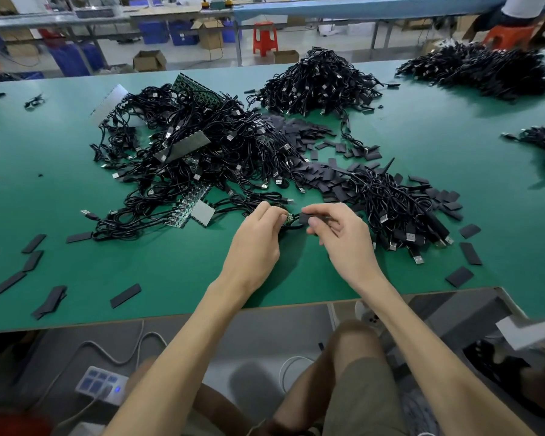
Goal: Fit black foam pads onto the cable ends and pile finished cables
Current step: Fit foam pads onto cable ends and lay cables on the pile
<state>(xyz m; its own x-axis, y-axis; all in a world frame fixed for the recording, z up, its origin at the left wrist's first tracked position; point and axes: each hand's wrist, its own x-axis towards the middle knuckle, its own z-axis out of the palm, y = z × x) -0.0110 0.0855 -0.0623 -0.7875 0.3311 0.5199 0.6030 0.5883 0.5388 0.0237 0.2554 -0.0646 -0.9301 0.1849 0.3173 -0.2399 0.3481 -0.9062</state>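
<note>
**As two hands meet over one cable end**

Where the thumb and forefinger of the right hand [337, 234] pinch it, a black foam pad [306, 218] sits just right of a small green circuit board [289, 217] at the end of a cable [293, 227]. The left hand [258, 237] has its fingers curled round that cable, right beside the board. Both hands are over the near middle of the green table [177, 278]. Just to their right lies a pile of cables [400, 212], its USB plugs pointing toward the near edge. Farther off to the left spreads a bigger tangled heap [195, 152] of cables and board strips. Loose pads [299, 133] lie scattered between the two, with a few more at the near left.
</note>
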